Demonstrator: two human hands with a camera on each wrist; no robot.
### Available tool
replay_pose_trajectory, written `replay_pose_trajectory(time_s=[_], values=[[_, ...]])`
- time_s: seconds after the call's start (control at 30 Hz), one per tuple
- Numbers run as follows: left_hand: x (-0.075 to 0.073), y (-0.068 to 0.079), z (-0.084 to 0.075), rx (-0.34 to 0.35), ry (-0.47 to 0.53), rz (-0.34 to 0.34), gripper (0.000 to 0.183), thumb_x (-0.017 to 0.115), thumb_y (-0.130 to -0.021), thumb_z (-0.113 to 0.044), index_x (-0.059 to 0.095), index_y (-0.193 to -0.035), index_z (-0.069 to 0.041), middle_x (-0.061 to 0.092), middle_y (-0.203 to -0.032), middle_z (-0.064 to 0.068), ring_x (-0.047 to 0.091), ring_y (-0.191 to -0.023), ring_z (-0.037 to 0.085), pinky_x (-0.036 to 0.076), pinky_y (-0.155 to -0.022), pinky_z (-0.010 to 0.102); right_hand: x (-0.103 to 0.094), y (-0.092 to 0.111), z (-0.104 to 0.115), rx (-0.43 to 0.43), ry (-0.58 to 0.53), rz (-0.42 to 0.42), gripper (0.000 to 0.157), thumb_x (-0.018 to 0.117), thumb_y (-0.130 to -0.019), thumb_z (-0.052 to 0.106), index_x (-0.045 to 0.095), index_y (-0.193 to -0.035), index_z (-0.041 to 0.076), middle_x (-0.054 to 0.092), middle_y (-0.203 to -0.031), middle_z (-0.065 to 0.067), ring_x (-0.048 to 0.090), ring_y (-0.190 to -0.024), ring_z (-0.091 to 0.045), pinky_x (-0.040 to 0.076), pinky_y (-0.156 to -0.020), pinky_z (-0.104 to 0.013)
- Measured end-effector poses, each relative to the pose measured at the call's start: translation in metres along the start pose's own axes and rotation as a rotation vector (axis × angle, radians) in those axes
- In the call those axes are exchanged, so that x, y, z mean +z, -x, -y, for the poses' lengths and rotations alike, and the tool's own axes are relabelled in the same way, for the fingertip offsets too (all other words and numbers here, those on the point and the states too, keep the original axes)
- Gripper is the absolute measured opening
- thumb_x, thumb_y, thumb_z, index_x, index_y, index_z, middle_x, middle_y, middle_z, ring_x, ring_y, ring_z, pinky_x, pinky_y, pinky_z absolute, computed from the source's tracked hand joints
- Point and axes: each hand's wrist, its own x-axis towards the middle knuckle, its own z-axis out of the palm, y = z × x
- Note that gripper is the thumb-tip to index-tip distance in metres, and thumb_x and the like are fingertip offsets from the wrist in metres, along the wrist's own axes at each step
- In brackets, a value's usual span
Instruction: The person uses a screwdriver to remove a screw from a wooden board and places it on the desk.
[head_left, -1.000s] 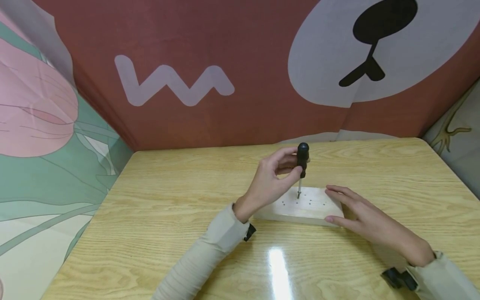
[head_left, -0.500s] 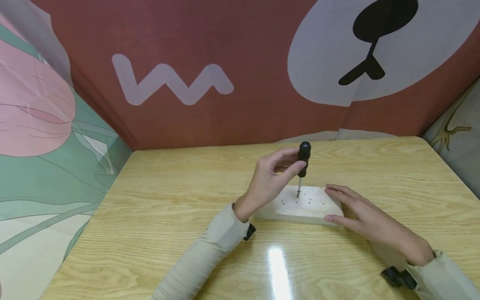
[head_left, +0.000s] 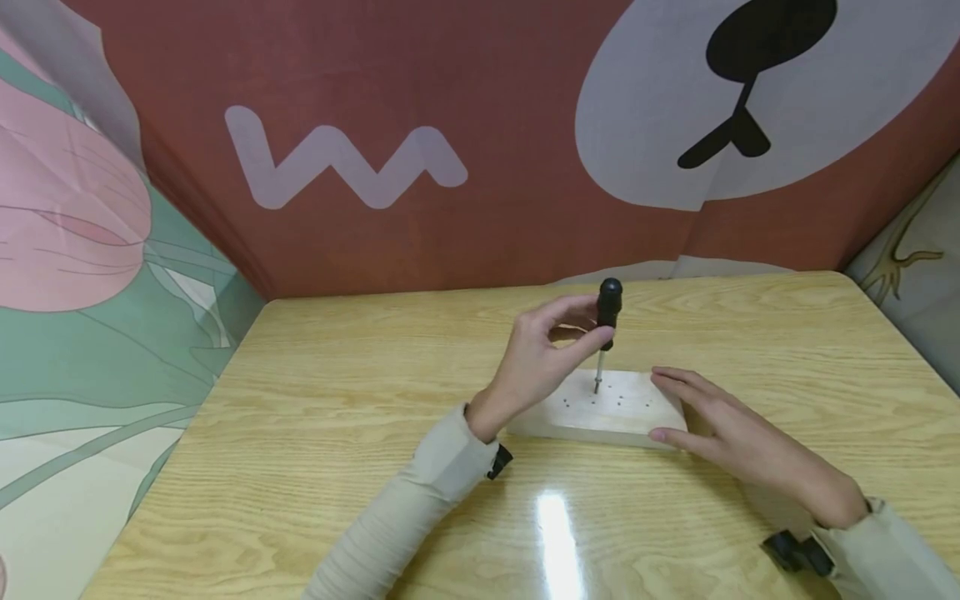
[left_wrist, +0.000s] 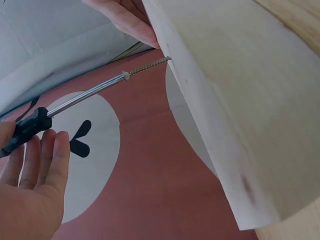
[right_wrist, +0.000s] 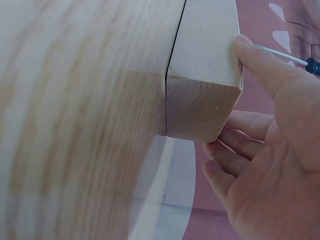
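Observation:
My left hand (head_left: 528, 367) pinches the black handle of a screwdriver (head_left: 609, 307) between thumb and fingers. The screwdriver stands nearly upright over a pale wooden block (head_left: 626, 419) with several small holes in its top. In the left wrist view, a long threaded screw (left_wrist: 147, 66) sits in line with the shaft, its head at the screwdriver's tip and its point at the block's face. My right hand (head_left: 731, 433) grips the block's right end, thumb on the near side and fingers towards the far side. The right wrist view shows this thumb (right_wrist: 255, 57) against the block's edge.
The block lies on a light wood-grain table (head_left: 360, 375), towards its back right. Behind the table hangs a reddish-brown printed cloth (head_left: 420, 250), with a floral cloth (head_left: 75, 358) at the left. Dark wrist-worn devices show below both cuffs.
The screwdriver handle has shifted slightly up and right, and my left thumb has moved a little along with it. My right hand and the block stay in place.

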Motion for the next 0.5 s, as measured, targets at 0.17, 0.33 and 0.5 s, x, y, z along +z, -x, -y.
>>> replay_pose_trajectory(time_s=[0.17,0.33,0.5], values=[[0.0025,0.0004,0.002,-0.046,0.071,0.007,0.025,0.059,-0.088,-0.006,0.06,-0.112,0.002,0.066,-0.101,0.017,0.066,-0.09,0.018,0.055,-0.079,0.023,0.0001,-0.0004,-0.0009,-0.002,0.005,-0.007,0.07,0.059,-0.086,0.044,0.037,-0.138,0.003,0.033,-0.144,-0.016,0.035,-0.129,-0.04,0.038,-0.094,-0.059],[0.0021,0.0016,0.0027,-0.068,0.11,0.028,0.027,0.056,-0.089,-0.004,0.057,-0.116,0.002,0.066,-0.107,0.018,0.065,-0.095,0.017,0.055,-0.082,0.025,0.001,-0.0007,-0.0013,0.003,0.004,-0.008,0.07,0.059,-0.086,0.045,0.038,-0.138,0.003,0.033,-0.144,-0.016,0.035,-0.129,-0.039,0.038,-0.094,-0.058],[0.0009,0.0019,0.0042,-0.075,0.09,0.045,0.03,0.057,-0.089,-0.005,0.056,-0.119,0.001,0.066,-0.108,0.018,0.066,-0.095,0.019,0.054,-0.082,0.023,0.0012,-0.0007,-0.0002,0.014,0.0,-0.002,0.071,0.058,-0.086,0.046,0.037,-0.138,0.004,0.033,-0.144,-0.015,0.035,-0.129,-0.038,0.038,-0.094,-0.058]])
